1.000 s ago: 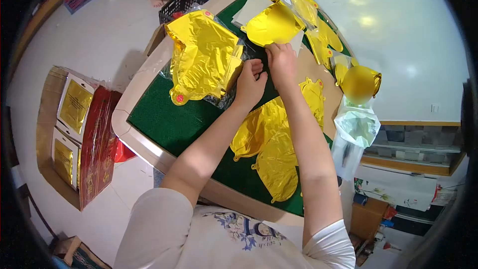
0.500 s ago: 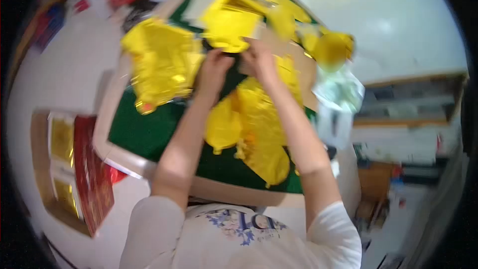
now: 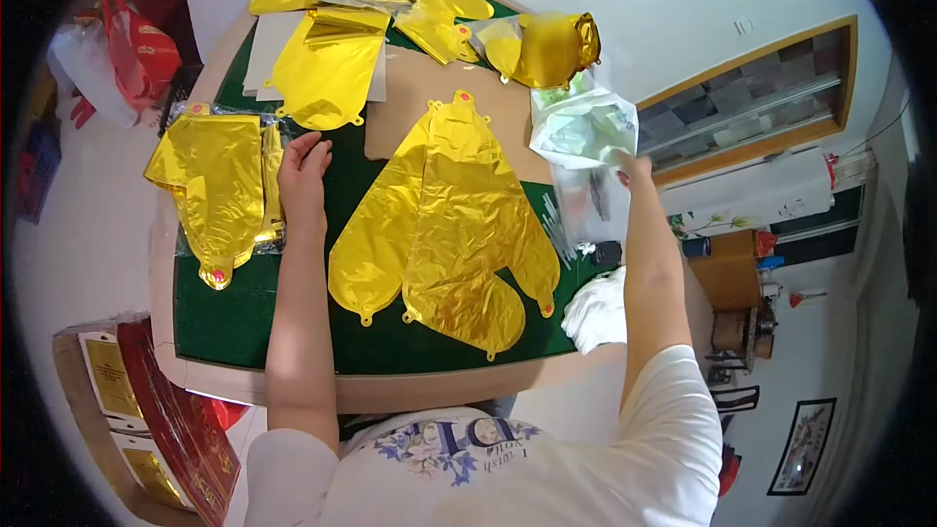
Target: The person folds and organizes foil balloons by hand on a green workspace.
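Holds nothing visible in left hand (image 3: 305,183), fingers half-curled, left of gold foil shape (image 3: 459,224) spread on tabletop (image 3: 229,327); has right hand (image 3: 636,172) at white bag (image 3: 583,127) right of foil shape, grip unclear. Farther left, folded foil (image 3: 217,176); under foil shape's top, cardboard (image 3: 398,112).

The tabletop (image 3: 229,327) is dark green, beige-bordered; the foil shapes (image 3: 459,220) at its middle are gold; the bag (image 3: 576,125) by its right edge is whitish green.

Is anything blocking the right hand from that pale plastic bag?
Nothing visible: the right hand is at the lower right edge of the pale plastic bag, and the large gold foil piece lies off to the left.
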### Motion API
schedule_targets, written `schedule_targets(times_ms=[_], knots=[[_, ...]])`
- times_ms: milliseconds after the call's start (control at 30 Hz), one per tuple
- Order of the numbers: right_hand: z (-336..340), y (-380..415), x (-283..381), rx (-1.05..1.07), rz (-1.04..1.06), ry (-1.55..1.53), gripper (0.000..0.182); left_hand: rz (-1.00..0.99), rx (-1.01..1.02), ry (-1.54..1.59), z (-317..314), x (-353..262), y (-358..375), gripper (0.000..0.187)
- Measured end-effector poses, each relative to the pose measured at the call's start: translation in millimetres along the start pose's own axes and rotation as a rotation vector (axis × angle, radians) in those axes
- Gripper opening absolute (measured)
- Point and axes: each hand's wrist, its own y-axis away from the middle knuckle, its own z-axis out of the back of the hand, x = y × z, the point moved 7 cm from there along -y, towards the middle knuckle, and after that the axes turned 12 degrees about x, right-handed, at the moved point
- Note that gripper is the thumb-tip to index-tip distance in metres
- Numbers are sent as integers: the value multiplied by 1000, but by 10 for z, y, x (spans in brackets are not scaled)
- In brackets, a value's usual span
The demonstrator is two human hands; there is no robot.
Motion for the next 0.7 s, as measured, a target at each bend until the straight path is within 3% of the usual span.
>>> schedule_targets(times_ms=[33,133,200,267,367,400,467,700], knots=[[1,-111,-15,7,5,-4,48,2,-8,-16,-10,-15,12,19],[-54,-193,88,81,272,-262,11,7,25,-43,-33,-6,19,19],[118,-163,399,-72,527,-237,11,4,36,-52,-77,-4,34,18],[348,-28,772,-72,678,-239,12,0,41,-71,-68,10,21,18],[670,497,1327,-32,725,-364,13,-2,46,-87,-57,49,-3,17],[777,372,1446,72,803,-430,12,3,49,-74,-64,48,5,17],[880,888,1773,143,758,-471,11,9,51,-91,-100,13,28,16],[396,1650,2537,424,793,-756,10,36,69,-85,-185,15,93,14]])
